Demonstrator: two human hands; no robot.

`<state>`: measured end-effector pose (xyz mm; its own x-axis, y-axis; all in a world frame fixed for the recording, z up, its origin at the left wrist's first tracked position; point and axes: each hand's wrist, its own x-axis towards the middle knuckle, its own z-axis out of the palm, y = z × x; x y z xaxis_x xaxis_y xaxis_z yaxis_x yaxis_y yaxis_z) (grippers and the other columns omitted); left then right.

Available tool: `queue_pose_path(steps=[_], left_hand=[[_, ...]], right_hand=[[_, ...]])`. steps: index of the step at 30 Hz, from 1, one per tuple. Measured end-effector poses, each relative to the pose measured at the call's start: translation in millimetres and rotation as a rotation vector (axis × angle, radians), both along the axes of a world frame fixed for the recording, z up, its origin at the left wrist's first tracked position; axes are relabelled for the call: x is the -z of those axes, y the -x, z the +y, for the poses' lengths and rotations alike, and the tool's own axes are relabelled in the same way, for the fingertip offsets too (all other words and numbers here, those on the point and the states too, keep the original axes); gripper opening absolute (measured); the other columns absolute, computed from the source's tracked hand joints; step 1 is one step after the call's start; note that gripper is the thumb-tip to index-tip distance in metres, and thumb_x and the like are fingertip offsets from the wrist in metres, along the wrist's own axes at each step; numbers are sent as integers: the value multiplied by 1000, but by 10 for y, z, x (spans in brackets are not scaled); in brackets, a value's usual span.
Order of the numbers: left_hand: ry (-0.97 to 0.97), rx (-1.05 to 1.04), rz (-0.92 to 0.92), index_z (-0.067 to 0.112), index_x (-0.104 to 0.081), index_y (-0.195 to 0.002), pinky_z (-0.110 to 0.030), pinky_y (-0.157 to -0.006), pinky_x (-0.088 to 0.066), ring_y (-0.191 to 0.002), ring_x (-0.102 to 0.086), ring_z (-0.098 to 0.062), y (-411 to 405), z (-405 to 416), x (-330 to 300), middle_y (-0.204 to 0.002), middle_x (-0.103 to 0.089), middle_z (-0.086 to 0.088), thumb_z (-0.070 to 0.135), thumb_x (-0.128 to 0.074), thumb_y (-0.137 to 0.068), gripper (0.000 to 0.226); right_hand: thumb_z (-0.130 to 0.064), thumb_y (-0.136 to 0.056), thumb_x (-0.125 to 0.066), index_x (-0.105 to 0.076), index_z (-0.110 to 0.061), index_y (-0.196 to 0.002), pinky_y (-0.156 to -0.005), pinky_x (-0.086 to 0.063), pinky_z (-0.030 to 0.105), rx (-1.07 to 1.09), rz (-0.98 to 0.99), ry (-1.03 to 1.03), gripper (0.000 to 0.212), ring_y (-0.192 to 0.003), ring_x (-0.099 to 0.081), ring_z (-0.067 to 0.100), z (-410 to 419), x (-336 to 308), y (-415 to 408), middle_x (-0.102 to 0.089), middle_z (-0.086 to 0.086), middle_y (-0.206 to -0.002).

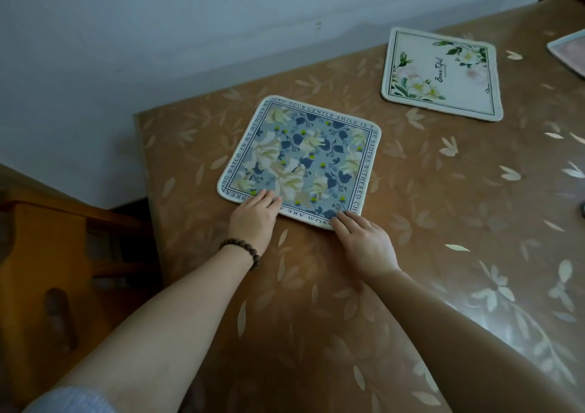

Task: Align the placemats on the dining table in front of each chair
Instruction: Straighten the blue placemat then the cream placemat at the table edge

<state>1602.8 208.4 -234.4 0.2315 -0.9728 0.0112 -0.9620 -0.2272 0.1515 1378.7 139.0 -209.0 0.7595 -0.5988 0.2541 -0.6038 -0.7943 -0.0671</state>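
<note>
Step in hand: squaring the blue floral placemat (300, 162) near the surface's (411, 286) left corner. Your left hand (253, 219) and right hand (364, 245) press flat, fingers loosely spread, on its near edge. It sits skewed; next, rotate it parallel to the edge facing the chair (47, 254).

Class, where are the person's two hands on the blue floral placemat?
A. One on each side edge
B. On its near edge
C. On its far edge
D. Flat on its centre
B: the left hand and right hand both rest fingertips on the near edge of the blue floral placemat.
</note>
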Motion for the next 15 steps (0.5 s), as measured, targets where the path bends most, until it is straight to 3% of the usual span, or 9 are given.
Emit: queue_pose_path(steps=[4,9,15], left_hand=[[-27,-28,1,20,-53,-133,-24,-100,-38,-136,-34,-8,-57,153,-90,-144,-47,4,13,-37,-101,37],[-76,-15,1,17,-52,-134,-27,-107,-30,-134,-39,-13,86,409,-213,-141,-50,1,24,-41,-100,36],[-87,8,-32,19,-58,-124,-29,-105,-34,-130,-42,-14,472,844,-358,-137,-53,1,26,-51,-95,31]], right_hand=[[5,-55,-84,-73,-2,-97,-60,-59,39,29,11,-62,44,-87,-71,32,70,-174,42,-73,13,-97],[4,-50,-86,-73,-4,-95,-54,-58,36,21,4,-118,47,-81,-72,29,268,-369,285,-74,10,-92],[-3,-66,-80,-70,-8,-103,-60,-59,38,34,47,-205,39,-85,-70,30,666,-488,824,-73,8,-101]])
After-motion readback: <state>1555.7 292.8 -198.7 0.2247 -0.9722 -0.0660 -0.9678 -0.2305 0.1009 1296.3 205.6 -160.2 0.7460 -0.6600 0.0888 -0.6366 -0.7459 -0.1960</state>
